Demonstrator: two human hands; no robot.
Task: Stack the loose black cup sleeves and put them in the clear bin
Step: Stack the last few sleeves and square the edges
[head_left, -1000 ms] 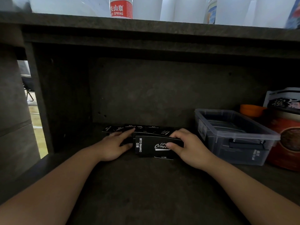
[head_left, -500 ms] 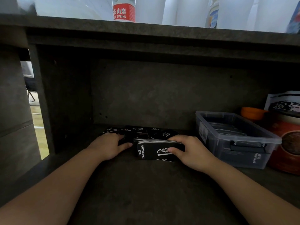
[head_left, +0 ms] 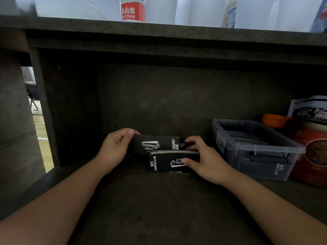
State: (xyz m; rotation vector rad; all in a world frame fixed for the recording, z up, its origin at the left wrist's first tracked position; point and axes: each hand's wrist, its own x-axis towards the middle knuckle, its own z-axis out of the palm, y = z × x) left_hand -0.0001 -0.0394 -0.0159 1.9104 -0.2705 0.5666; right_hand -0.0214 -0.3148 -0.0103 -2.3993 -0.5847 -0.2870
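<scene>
Gripping a stack of black cup sleeves [head_left: 169,161] on the dark shelf [head_left: 159,209]: right hand [head_left: 203,160], thumb curled across the printed front face, fingers wrapped over the top edge. Stack upright on its long edge, white "CAMPING CLUB" lettering facing the camera. Left hand [head_left: 116,147] pinching one loose sleeve [head_left: 154,145] by its left end, fingers curled round it, raised just behind and above the stack; print blurred. More loose sleeves behind, mostly hidden. Clear bin [head_left: 254,149] just right of the right hand, apart from it, dark sleeves already inside. Orange lid [head_left: 275,119] and red-brown tub [head_left: 313,156] beyond the bin. Red-labelled bottle [head_left: 133,11] on the upper shelf.
</scene>
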